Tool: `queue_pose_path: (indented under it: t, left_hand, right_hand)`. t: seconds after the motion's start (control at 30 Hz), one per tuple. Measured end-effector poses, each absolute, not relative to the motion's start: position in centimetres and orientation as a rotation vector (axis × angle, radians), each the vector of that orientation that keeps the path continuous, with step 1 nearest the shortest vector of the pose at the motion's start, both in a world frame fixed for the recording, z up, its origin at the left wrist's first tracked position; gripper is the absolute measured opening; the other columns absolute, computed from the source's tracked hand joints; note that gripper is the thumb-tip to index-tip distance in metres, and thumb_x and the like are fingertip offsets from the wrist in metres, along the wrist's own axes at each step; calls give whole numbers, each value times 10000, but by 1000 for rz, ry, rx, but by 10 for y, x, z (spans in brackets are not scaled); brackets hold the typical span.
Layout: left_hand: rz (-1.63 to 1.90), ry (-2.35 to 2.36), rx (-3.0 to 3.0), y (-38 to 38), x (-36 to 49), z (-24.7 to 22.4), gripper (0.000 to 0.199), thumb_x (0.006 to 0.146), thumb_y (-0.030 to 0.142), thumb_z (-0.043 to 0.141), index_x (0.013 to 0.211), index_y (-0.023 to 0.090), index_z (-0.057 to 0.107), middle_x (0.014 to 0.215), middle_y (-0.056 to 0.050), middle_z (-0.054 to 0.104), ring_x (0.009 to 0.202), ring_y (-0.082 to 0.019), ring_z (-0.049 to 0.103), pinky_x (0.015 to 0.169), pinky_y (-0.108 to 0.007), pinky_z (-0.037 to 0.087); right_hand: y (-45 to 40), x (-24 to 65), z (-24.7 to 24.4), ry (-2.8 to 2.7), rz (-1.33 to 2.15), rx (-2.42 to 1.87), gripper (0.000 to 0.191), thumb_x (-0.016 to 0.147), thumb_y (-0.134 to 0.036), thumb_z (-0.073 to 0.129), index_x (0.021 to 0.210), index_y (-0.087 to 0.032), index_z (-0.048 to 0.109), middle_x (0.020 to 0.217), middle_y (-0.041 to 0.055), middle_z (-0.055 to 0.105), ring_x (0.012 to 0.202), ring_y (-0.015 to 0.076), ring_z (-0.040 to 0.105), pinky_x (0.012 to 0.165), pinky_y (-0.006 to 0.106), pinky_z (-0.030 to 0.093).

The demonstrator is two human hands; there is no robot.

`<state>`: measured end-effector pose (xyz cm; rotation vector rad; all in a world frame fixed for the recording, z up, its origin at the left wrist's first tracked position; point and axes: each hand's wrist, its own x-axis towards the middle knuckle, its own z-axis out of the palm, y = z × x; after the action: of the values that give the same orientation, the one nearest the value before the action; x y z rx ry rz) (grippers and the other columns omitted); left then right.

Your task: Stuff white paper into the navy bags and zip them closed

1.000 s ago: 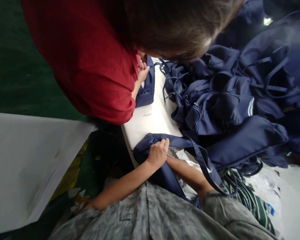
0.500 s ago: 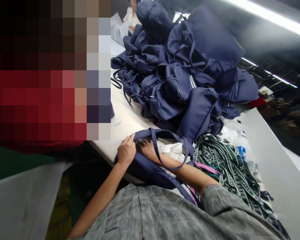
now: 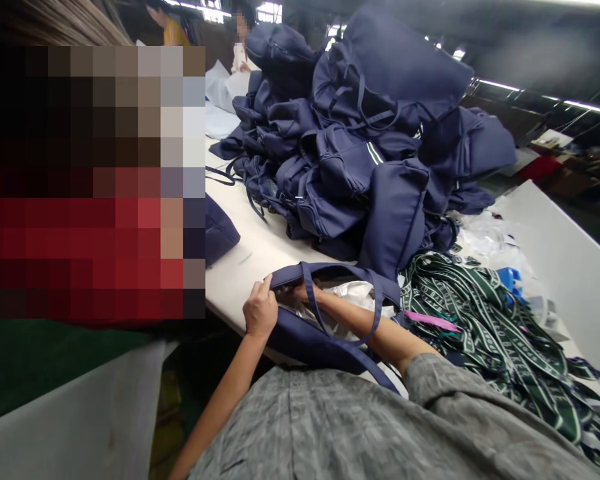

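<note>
1. Far left, a co-worker in red (image 3: 80, 253) stands close to the table (image 3: 260, 250); a navy bag (image 3: 219, 233) lies just beside them.
2. The left hand (image 3: 260, 310) is closed, pinching the near rim of the open bag (image 3: 305, 337) at the table's front edge.
3. The right hand (image 3: 304, 292) is reached into the bag's mouth, its forearm threaded under a strap (image 3: 375, 303); the fingers are hidden, so I cannot tell whether they grip anything; crumpled paper (image 3: 350, 293) shows inside.
4. Behind towers a pile of bags (image 3: 360, 147); to the right lie green straps (image 3: 480, 313).
5. Risks, as I judge: the bag overhangs the edge, so a loosened pinch could let it slide off; the strap could snag the forearm when it withdraws; a bump might topple the pile.
</note>
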<state>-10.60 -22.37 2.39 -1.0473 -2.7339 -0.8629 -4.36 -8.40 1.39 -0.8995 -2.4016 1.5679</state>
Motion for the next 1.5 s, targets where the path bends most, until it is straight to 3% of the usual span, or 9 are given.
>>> queue_pose_path:
  t: [0.23, 0.47, 0.6, 0.77, 0.97, 1.13, 1.3, 1.4, 1.5]
  left_hand:
    - [-834, -2749, -1068, -234, -114, 36, 464, 903, 113, 427, 1328, 201, 589, 1017, -84, 656, 793, -198, 626, 696, -285, 441]
    - [-881, -2807, -1043, -237, -121, 36, 454, 903, 126, 426, 1319, 193, 595, 1003, -103, 640, 823, -204, 621, 723, -290, 459]
    - [-935, -2814, -1030, -241, -120, 34, 452, 885, 122, 444, 1306, 189, 594, 977, -104, 621, 816, -203, 617, 751, -306, 480]
    - [-1189, -2652, -848, -250, -110, 42, 276, 835, 136, 515, 1080, 129, 642, 883, -82, 605, 763, -192, 607, 779, -333, 511]
    - [-1130, -2546, -1575, -245, -89, 54, 158, 924, 197, 472, 917, 183, 630, 925, -66, 671, 908, -195, 632, 853, -328, 486]
    - [-679, -2552, -1935, -238, -82, 54, 252, 939, 244, 467, 740, 171, 602, 758, -64, 633, 783, -212, 605, 798, -373, 470]
    - [-967, -2438, -1789, -251, -80, 55, 225, 931, 237, 483, 717, 185, 528, 769, -37, 587, 805, -183, 551, 809, -351, 448]
    - [-1151, -2349, -1592, -261, -80, 47, 264, 942, 242, 458, 683, 198, 477, 699, -18, 524, 742, -166, 520, 769, -332, 446]
    - [-1247, -2283, -1422, -268, -79, 38, 278, 931, 201, 456, 654, 205, 434, 663, -8, 486, 688, -153, 503, 727, -314, 452]
  right_hand:
    - [-98, -35, 28, -1935, 1778, -865, 385, 656, -430, 762, 889, -140, 662, 738, 19, 641, 657, 146, 552, 708, 287, 511]
    - [-109, -36, 46, -2198, 1796, -563, 391, 770, -497, 678, 695, -113, 679, 618, 27, 605, 604, 131, 528, 581, 235, 409]
    - [-95, -24, 74, -2650, 1426, -369, 422, 910, -488, 540, 765, -122, 691, 757, 64, 670, 712, 159, 586, 676, 251, 431]
    - [-77, -1, 97, -3169, 598, -288, 487, 830, -536, 654, 1063, -109, 645, 1102, 195, 648, 1010, 299, 594, 842, 371, 463]
    - [-87, -6, 70, -3272, 435, -305, 331, 853, -336, 636, 1063, -82, 650, 1059, 196, 663, 1017, 299, 602, 855, 359, 463]
    - [-87, -12, 47, -3125, 711, -410, 192, 859, -262, 581, 856, -119, 709, 924, 140, 702, 817, 212, 628, 698, 258, 411]
    - [-90, -7, 35, -2682, 1160, -666, 417, 872, -443, 555, 602, -130, 603, 594, 26, 558, 559, 120, 459, 550, 236, 302]
    - [-91, -7, 38, -2560, 1436, -549, 469, 866, -490, 522, 556, -137, 543, 553, -12, 459, 541, 102, 390, 529, 225, 289]
    - [-92, -11, 54, -2506, 1601, -401, 385, 846, -449, 544, 621, -139, 590, 655, 4, 536, 613, 121, 468, 574, 225, 360]
